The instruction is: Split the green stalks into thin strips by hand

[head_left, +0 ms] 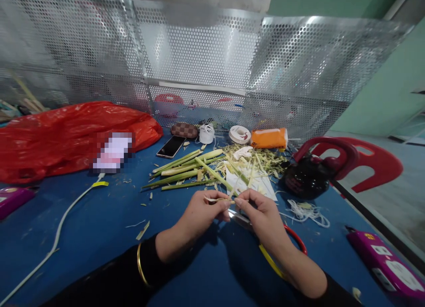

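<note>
My left hand [201, 211] is closed in a pinch on a thin pale strip of plant stalk [211, 200]. Fingertips of my right hand [262, 214] pinch the same strip close by, so the two hands almost touch. Beneath my right hand lie scissors [298, 238] with a red and yellow handle, their metal blade partly covered. Just beyond my hands, several green stalks [179, 178] lie side by side, and one stretches over white paper [267, 187]. A heap of shredded plant scraps [268, 160] spreads behind the paper.
A blue table [109, 245] carries a red plastic bag [76, 125], a phone [171, 146], a lit phone on a white cable [59, 227], a ribbon spool [239, 134], an orange packet [269, 138], a black pot [303, 178], white string [308, 214] and a purple pack [387, 265]. Perforated metal [199, 45] stands behind.
</note>
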Available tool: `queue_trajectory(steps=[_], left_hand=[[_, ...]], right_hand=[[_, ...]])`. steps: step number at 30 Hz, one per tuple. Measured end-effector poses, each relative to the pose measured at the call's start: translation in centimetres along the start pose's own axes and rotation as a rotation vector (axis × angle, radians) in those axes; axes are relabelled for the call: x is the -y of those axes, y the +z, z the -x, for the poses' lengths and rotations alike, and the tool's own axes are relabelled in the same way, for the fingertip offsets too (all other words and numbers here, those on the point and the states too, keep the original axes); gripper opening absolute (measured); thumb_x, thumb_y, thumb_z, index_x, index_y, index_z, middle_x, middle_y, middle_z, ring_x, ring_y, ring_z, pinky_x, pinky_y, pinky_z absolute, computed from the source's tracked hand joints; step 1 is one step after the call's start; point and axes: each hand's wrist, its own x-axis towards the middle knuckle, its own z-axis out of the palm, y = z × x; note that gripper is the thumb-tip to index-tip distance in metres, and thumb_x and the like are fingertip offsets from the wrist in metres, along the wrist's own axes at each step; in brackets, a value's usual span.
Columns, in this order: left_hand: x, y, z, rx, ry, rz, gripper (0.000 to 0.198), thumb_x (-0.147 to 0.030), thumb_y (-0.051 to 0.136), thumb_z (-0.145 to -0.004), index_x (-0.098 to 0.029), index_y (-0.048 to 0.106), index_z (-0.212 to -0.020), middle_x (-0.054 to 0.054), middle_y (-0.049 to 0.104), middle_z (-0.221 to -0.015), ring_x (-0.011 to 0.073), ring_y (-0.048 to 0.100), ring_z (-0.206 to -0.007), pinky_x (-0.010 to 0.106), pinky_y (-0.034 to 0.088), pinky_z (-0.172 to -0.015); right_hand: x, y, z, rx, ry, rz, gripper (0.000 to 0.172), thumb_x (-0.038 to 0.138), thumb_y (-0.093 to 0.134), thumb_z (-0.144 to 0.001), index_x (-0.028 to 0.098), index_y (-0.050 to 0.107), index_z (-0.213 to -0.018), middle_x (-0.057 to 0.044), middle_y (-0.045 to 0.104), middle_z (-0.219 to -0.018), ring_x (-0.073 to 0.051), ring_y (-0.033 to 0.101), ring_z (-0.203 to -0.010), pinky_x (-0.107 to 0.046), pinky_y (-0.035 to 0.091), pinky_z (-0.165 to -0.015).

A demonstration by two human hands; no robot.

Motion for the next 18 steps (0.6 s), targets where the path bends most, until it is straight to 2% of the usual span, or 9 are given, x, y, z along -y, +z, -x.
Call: queue_trajectory(steps=[3, 6, 8, 12, 18], left_hand=[[-0.16, -0.17, 0.02, 0.058, -0.089, 0.078, 0.029, -0.040, 0.074, -0.067, -0.013, 0.070, -0.080, 0.005, 0.068, -0.062, 0.0143, 0.062, -0.055, 0.026, 0.049, -0.061], [-0.34, -0.29, 0.07, 0.116, -0.120, 0.062, 0.033, -0.044, 0.067, -0.073, -0.013, 0.071, -0.082, 0.008, 0.070, -0.066, 0.0144, 0.063, -0.056, 0.025, 0.047, -0.059], [-0.36, -0.22, 0.13, 0.132, -0.118, 0.034, 0.032, -0.045, 0.066, -0.074, -0.013, 0.070, -0.078, 0.008, 0.070, -0.066, 0.0141, 0.062, -0.054, 0.024, 0.046, -0.056], [-0.08, 0.19, 0.20, 0.091, -0.118, 0.016, 0.027, -0.039, 0.074, -0.065, -0.013, 0.068, -0.071, 0.004, 0.064, -0.055, 0.0121, 0.057, -0.046, 0.024, 0.045, -0.052], [0.38, 0.35, 0.15, 0.093, -0.077, 0.007, 0.019, -0.032, 0.073, -0.065, -0.013, 0.068, -0.065, 0.000, 0.059, -0.049, 0.0103, 0.053, -0.044, 0.024, 0.046, -0.051]], right_hand=[[0.20, -0.33, -0.41, 0.023, 0.018, -0.077, 0.025, 0.043, 0.061, -0.078, 0.018, 0.063, -0.073, -0.002, 0.065, -0.069, -0.017, 0.057, -0.066, -0.028, 0.043, -0.063], [0.37, -0.48, -0.57, 0.018, 0.012, -0.086, 0.025, 0.042, 0.063, -0.077, 0.018, 0.065, -0.077, -0.004, 0.069, -0.074, -0.019, 0.059, -0.072, -0.030, 0.044, -0.070], [0.39, -0.39, -0.53, 0.023, 0.031, -0.093, 0.024, 0.041, 0.064, -0.077, 0.018, 0.065, -0.073, -0.003, 0.067, -0.070, -0.017, 0.058, -0.067, -0.029, 0.043, -0.066], [0.34, -0.02, -0.36, 0.040, 0.063, -0.119, 0.024, 0.040, 0.065, -0.074, 0.018, 0.062, -0.067, 0.001, 0.060, -0.060, -0.014, 0.052, -0.058, -0.026, 0.039, -0.056], [-0.07, 0.18, -0.11, 0.001, -0.002, -0.094, 0.022, 0.034, 0.064, -0.076, 0.018, 0.057, -0.061, 0.002, 0.057, -0.058, -0.013, 0.049, -0.058, -0.025, 0.038, -0.057]])
